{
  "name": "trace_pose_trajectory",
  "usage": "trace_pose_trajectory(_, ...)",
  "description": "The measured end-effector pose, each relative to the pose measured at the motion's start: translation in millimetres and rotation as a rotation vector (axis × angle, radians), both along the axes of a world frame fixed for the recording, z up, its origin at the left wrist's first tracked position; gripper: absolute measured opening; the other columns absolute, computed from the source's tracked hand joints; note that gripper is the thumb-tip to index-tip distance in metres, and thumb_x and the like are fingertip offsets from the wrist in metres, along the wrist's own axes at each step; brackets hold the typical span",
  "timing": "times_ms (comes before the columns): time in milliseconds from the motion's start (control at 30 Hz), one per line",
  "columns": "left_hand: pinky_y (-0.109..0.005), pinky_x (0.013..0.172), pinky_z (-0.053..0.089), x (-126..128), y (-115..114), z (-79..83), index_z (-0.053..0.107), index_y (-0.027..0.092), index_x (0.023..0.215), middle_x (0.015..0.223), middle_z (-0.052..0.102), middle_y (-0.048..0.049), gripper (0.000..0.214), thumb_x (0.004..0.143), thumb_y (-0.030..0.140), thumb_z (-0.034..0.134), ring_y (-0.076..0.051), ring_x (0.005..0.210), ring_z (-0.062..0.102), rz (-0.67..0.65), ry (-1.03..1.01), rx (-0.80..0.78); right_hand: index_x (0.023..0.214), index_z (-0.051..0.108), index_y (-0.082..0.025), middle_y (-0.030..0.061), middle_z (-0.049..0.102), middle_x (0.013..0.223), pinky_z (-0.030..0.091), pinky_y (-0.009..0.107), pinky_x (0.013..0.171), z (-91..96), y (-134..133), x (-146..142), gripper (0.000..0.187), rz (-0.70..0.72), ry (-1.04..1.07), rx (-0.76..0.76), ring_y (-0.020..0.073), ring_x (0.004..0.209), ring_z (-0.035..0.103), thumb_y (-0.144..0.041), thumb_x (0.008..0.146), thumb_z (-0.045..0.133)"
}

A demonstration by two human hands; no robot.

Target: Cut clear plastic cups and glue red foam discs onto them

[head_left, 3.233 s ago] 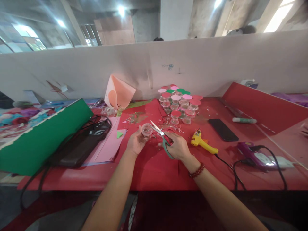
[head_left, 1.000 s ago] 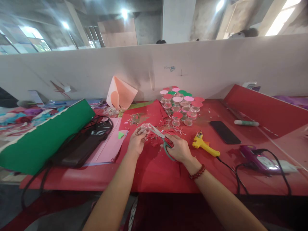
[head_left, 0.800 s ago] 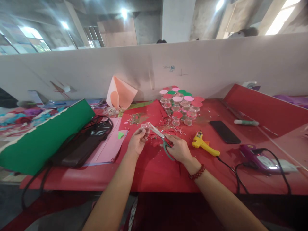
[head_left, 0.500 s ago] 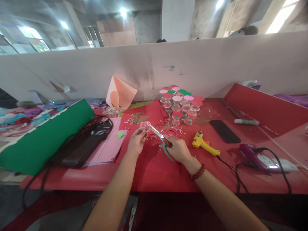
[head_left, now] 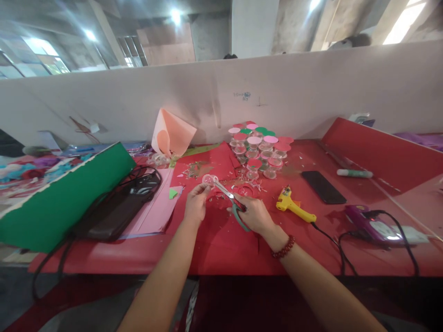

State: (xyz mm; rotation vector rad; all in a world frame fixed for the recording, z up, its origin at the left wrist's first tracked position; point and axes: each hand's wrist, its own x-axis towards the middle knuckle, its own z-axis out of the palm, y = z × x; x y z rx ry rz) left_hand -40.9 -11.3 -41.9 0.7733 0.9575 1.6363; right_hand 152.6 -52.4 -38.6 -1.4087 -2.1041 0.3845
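Observation:
My left hand (head_left: 194, 206) pinches a small clear plastic cup (head_left: 209, 180) and holds it up just above the red sheet (head_left: 221, 240). My right hand (head_left: 252, 213) grips green-handled scissors (head_left: 231, 203), and their blades point up-left with the tips at the cup's rim. Small cut scraps (head_left: 242, 183) lie on the red sheet around both hands.
A cluster of clear cups with pink, red and green tops (head_left: 259, 147) stands behind the hands. A yellow glue gun (head_left: 292, 205), a black phone (head_left: 323, 186), a purple glue gun (head_left: 367, 222) and a glue stick (head_left: 355, 173) lie to the right. A black bag (head_left: 117, 205), pink paper (head_left: 155, 207) and a green sheet (head_left: 62, 193) are on the left.
The cup in my left hand has shifted a little up and away, turning in my fingers, and the scissor blades have followed it. Both hands keep their grip.

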Motion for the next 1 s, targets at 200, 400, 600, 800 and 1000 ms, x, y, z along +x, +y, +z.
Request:
trace_pose_trajectory(200,-0.023,0.081,0.045,2,-1,0.8,0.07,0.017,0.067,0.072,0.069,0.0,0.014,0.06,0.016,0.082,-0.011,0.076,0.063,0.004,0.001,0.011,0.113,0.064,-0.023,0.0028,0.069,0.079,0.041,0.021,0.06,-2.5,-2,-1,0.031,0.044,0.062,-0.043,0.0156,0.065,0.063,-0.041,0.089,0.054)
trace_pose_trajectory(400,-0.023,0.087,0.043,4,0,0.0,0.071,0.017,0.066,0.072,0.07,0.0002,0.012,0.06,0.017,0.082,-0.011,0.079,0.063,-0.002,-0.001,0.016,0.114,0.063,-0.022,0.0023,0.068,0.076,0.041,0.021,0.06,-4.2,-3,-1,0.03,0.078,0.137,-0.057,0.0155,0.064,0.061,-0.038,0.09,0.054)
trace_pose_trajectory(600,-0.023,0.087,0.043,4,1,-0.8,0.072,0.018,0.065,0.071,0.07,0.0004,0.019,0.053,0.023,0.085,-0.011,0.079,0.062,0.014,-0.005,0.017,0.096,0.066,-0.018,-0.0005,0.06,0.064,0.035,0.021,0.054,1.9,0,2,0.027,0.14,0.228,-0.118,0.0131,0.056,0.052,-0.042,0.088,0.055)
trace_pose_trajectory(800,-0.024,0.086,0.043,4,4,-3.8,0.072,0.018,0.066,0.07,0.069,0.0011,0.024,0.049,0.026,0.087,-0.011,0.075,0.062,0.03,-0.015,0.017,0.086,0.069,-0.018,-0.0044,0.049,0.057,0.033,0.022,0.051,9.5,10,9,0.032,0.251,0.354,-0.279,0.0095,0.051,0.039,-0.049,0.082,0.061)
trace_pose_trajectory(1000,-0.025,0.085,0.044,5,5,-4.8,0.072,0.018,0.066,0.07,0.069,0.0003,0.021,0.051,0.022,0.086,-0.012,0.075,0.062,0.03,-0.03,0.035,0.091,0.067,-0.015,-0.0066,0.044,0.049,0.029,0.019,0.04,20.4,11,19,0.042,0.331,0.584,-0.715,0.0068,0.041,0.041,-0.055,0.079,0.064)
